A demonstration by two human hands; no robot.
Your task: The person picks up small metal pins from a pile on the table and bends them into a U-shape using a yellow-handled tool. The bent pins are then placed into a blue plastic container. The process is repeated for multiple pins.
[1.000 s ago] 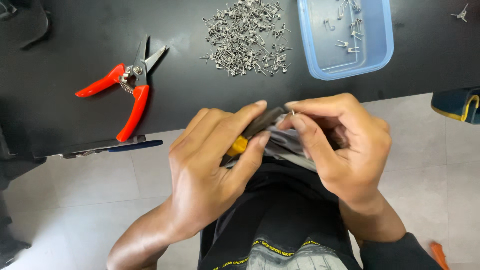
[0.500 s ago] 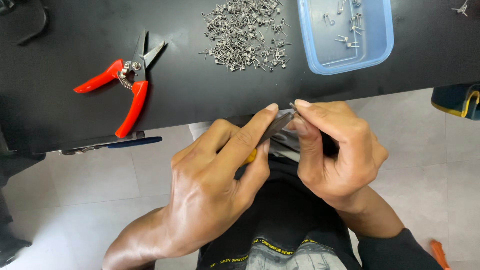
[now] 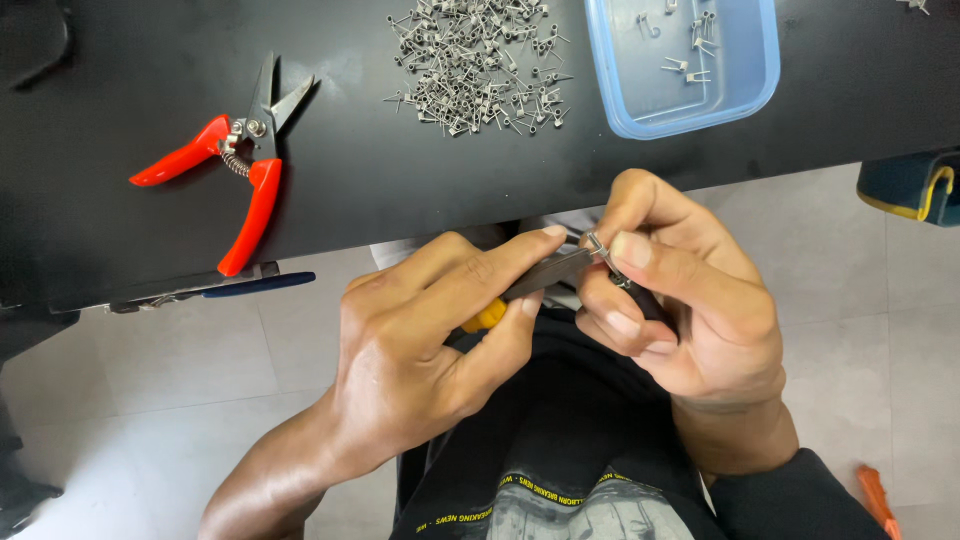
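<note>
My left hand (image 3: pixel 430 345) grips a pair of pliers (image 3: pixel 545 280) with a yellow handle, index finger stretched along the dark jaws. Its tip meets a small metal wire spring (image 3: pixel 598 246) pinched between thumb and index finger of my right hand (image 3: pixel 685 300). Both hands hover over my lap, just below the front edge of the black table (image 3: pixel 120 100). On the table lie a pile of several small metal springs (image 3: pixel 480 65) and a light blue plastic tub (image 3: pixel 740 85) with several springs inside.
Red-handled cutters (image 3: pixel 240 160) lie open on the table's left part. A dark blue-handled tool (image 3: pixel 255 285) sticks out under the table edge. A dark bag with yellow trim (image 3: pixel 915 185) sits at the right. An orange object (image 3: pixel 875 495) lies on the grey tiled floor.
Both hands have risen a little toward the table edge. My right hand's fingers have shifted, so the spring now shows pinched at the pliers' tip.
</note>
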